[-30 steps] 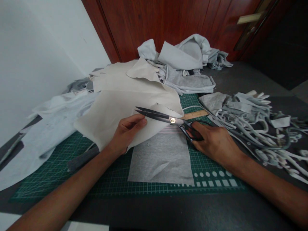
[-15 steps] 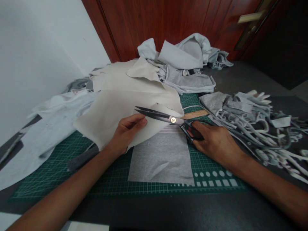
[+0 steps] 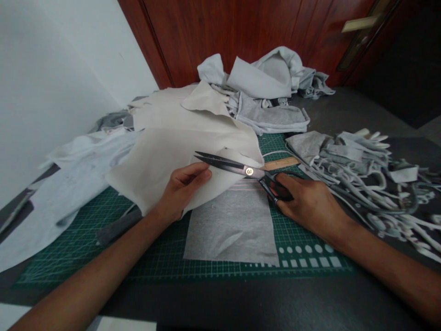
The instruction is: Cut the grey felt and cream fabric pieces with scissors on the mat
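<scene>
My right hand (image 3: 308,197) is wrapped round the handles of black scissors (image 3: 229,164), whose blades are slightly parted and point left over a cream fabric sheet (image 3: 165,151). Close to the blade tips, my left hand (image 3: 186,186) pinches the cream fabric between thumb and fingers. The sheet spreads away toward the back, with one corner folded over. In front of it a grey fabric piece (image 3: 230,230) lies flat, its far edge under the scissors and the cream sheet.
A green cutting mat (image 3: 155,257) covers the dark table (image 3: 262,301). A wooden ruler (image 3: 280,163) lies behind the scissors. Fabric strips and scraps (image 3: 365,174) heap at right, folded grey cloth (image 3: 272,117) at the back, white cloth (image 3: 79,184) at left. A red-brown door (image 3: 241,32) stands behind.
Almost nothing differs. The scissors and my right hand appear a few pixels further right; my left hand keeps its pinch on the cream fabric.
</scene>
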